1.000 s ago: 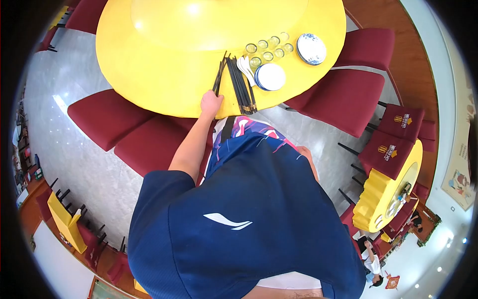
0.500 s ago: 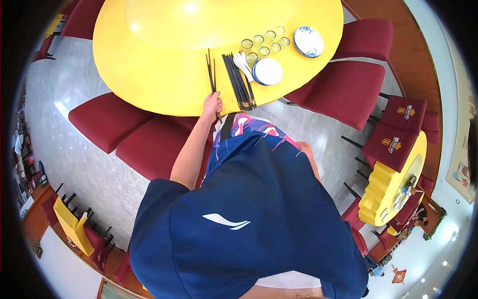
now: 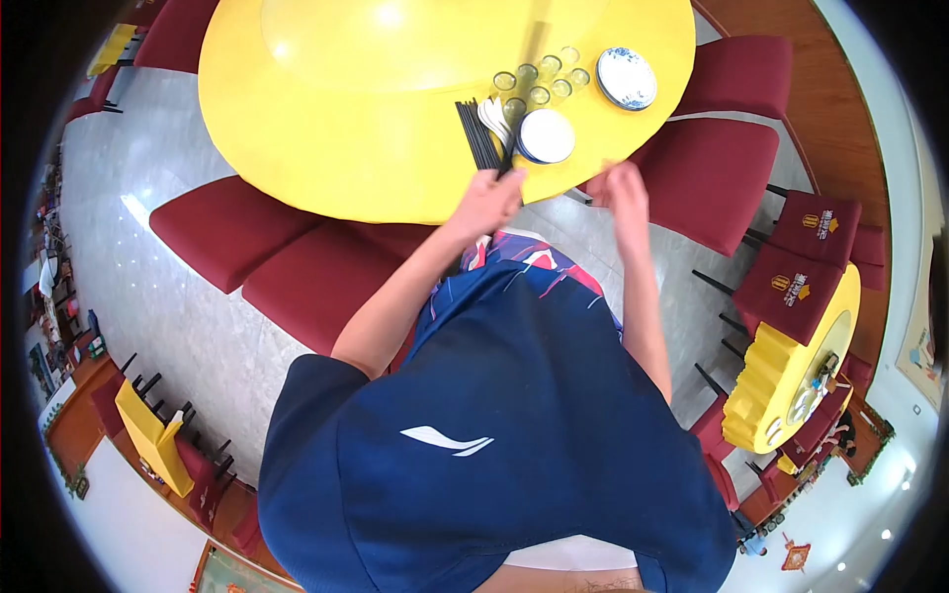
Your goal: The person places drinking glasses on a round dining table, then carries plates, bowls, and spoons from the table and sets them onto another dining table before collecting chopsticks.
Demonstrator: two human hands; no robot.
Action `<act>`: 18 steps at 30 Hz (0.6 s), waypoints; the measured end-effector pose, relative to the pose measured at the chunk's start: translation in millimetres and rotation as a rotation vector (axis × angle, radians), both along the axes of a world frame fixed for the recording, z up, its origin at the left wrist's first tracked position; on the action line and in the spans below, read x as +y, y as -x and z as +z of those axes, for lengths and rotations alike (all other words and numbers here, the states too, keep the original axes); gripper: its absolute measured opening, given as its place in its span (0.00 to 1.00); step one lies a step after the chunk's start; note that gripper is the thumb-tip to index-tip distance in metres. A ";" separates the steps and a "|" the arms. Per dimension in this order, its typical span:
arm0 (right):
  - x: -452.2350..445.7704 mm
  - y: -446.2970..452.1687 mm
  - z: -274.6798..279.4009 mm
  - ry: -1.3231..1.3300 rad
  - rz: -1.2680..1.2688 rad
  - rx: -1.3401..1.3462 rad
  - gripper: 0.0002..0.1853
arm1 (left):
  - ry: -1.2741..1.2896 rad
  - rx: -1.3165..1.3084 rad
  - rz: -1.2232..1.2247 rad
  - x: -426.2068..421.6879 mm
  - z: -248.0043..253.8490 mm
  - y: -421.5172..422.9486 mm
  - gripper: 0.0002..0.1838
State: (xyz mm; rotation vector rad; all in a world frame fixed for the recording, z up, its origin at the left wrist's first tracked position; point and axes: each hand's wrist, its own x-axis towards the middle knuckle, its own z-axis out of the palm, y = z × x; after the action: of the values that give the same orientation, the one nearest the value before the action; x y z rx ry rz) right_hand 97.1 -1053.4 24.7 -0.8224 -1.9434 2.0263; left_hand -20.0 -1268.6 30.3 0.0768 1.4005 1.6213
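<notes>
My left hand [image 3: 487,203] is closed on some black chopsticks [image 3: 508,153], blurred by motion, at the near edge of the yellow table [image 3: 336,148]. More black chopsticks [image 3: 476,133] lie on the tabletop just beyond that hand, with white spoons [image 3: 493,117] beside them. A stack of white bowls or plates [image 3: 547,135] stands right of the spoons. Several glasses [image 3: 539,96] are grouped behind. To the right of my left hand, my right hand [image 3: 623,188] is raised near the table edge; its fingers are smeared by motion.
Blue-patterned plates [image 3: 627,79] are stacked at the table's right. Dark red chairs stand at the left [image 3: 222,232] and right [image 3: 692,183] of me. Another yellow table [image 3: 791,366] is farther right, and a person is far off at the lower right.
My left hand has moved right with the chopsticks, from beside the pile to in front of it. My right hand has risen from beside my body to near the table edge.
</notes>
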 end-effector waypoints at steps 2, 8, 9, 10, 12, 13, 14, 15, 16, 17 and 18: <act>5.3 61.1 68.5 0.100 -0.039 0.174 0.24 | -0.069 -0.045 -0.135 18.4 28.0 -15.3 0.22; 21.1 139.5 153.1 0.112 0.032 0.329 0.30 | -0.135 0.134 -0.310 27.7 34.8 -33.6 0.24; 27.4 147.1 146.6 0.076 0.069 0.252 0.30 | -0.146 0.084 -0.302 24.3 35.1 -30.4 0.23; 30.7 151.8 138.2 0.040 0.110 0.172 0.29 | -0.156 0.030 -0.290 20.9 34.3 -28.7 0.23; 13.0 156.5 125.0 -0.055 0.222 0.101 0.30 | -0.164 -0.140 -0.253 13.0 26.4 -24.5 0.22; 2.0 157.2 116.6 -0.089 0.294 0.043 0.31 | -0.173 -0.304 -0.226 10.1 22.2 -21.9 0.21; -11.7 157.7 108.7 -0.122 0.365 -0.016 0.32 | -0.170 -0.311 -0.219 7.9 18.9 -19.3 0.21; -27.0 157.6 96.5 -0.218 0.419 -0.076 0.33 | -0.132 -0.278 -0.170 5.7 15.9 -17.6 0.21; -41.0 157.1 86.4 -0.313 0.466 -0.134 0.34 | -0.092 -0.244 -0.129 1.9 13.8 -16.5 0.20; -51.7 156.5 83.8 -0.605 0.498 -0.219 0.34 | -0.065 -0.300 -0.111 -3.5 22.0 -11.6 0.19; -57.8 159.8 82.1 -0.604 0.496 -0.224 0.34 | -0.066 -0.304 -0.114 -7.0 22.8 -8.8 0.19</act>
State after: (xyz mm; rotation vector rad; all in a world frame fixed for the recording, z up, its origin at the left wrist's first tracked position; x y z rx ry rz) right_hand -62.6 -1111.3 106.8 -0.4593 -2.8958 1.4149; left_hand -11.2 -1275.6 53.2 -0.0491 1.0917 1.5131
